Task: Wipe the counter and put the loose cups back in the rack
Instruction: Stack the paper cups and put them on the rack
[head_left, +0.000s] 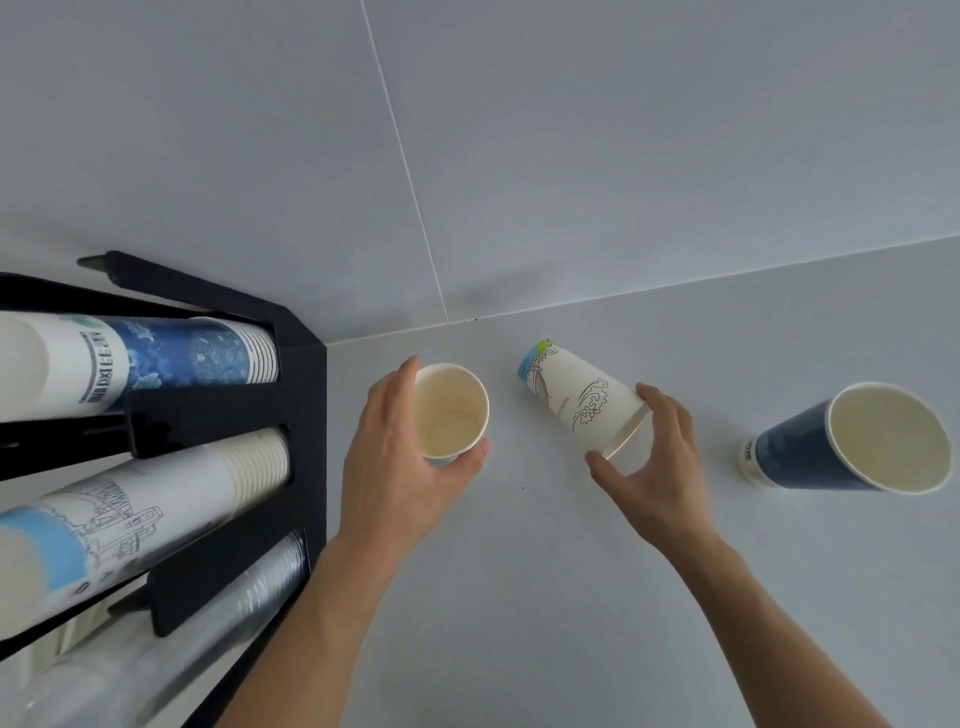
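A plain white paper cup (451, 410) stands upright on the pale counter (519, 597), and my left hand (400, 467) is wrapped around its side. To its right a white cup with a wave drawing (582, 400) lies tipped on its side, mouth toward me; my right hand (654, 467) grips its rim with thumb and fingers. A dark blue cup (852, 441) stands upright, apart, at the far right. The black cup rack (306, 395) stands at the left, holding stacks of blue-patterned cups (182, 356), white printed cups (208, 488) and clear plastic cups (249, 603).
A grey tiled wall (571, 156) meets the counter just behind the cups. A small dark speck (522, 488) lies on the counter between my hands.
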